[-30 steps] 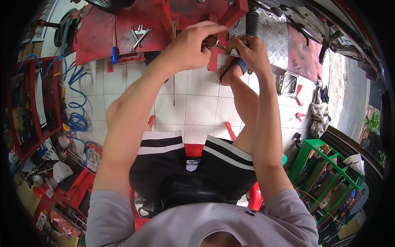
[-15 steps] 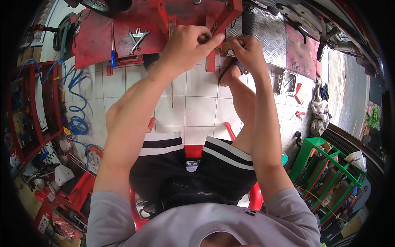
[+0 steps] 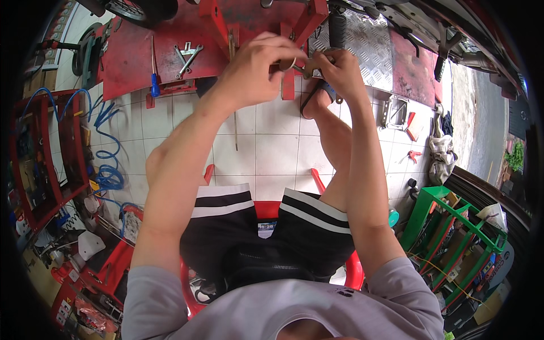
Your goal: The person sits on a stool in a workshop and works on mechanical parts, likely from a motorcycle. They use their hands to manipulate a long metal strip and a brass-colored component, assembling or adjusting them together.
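Observation:
Above the tiled floor, at the edge of a red metal stand, my two hands are close together. My right hand pinches a small tan metal part between thumb and fingers. Just left of it, my left hand is curled, its fingertips smeared by motion and reaching toward that part. A small round brownish piece shows at the left fingers; its kind is too blurred to make out. A thin rod shows below my left wrist, its upper part hidden behind the hand.
On the red platform to the left lie a blue-handled screwdriver and several wrenches. Red stand uprights rise beyond my hands. A blue coiled hose hangs at left; a green rack stands at right. Red-handled pliers lie on the floor.
My left hand has drawn slightly left and down from the right hand, its fingers shifting, and the round brownish piece now shows. The right hand has barely moved.

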`<state>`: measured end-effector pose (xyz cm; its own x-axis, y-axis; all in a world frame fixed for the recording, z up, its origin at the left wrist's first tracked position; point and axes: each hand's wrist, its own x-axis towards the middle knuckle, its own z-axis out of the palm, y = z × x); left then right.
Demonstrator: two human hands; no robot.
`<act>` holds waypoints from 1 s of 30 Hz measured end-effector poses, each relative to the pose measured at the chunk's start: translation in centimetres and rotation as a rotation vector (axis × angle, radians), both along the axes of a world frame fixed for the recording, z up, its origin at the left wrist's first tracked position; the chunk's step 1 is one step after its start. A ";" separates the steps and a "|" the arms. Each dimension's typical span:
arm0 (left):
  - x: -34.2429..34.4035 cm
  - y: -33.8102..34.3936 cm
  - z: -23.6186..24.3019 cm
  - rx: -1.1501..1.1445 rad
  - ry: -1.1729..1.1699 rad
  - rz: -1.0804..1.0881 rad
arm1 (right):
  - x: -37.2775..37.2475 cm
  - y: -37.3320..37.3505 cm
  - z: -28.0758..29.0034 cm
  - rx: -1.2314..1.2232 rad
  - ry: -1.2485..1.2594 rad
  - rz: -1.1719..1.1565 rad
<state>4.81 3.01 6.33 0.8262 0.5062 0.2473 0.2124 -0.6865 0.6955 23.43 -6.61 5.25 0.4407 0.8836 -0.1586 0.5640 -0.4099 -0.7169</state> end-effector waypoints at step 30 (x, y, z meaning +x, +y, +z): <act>1.6 -1.6 -0.3 -0.763 -0.373 0.278 | -1.3 0.2 0.0 0.119 1.120 -0.083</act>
<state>6.40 1.44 6.03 0.5821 0.8130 -0.0108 -0.0291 0.0341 0.9990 22.17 -6.46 5.24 0.1613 0.8938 -0.4184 -0.4471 -0.3118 -0.8384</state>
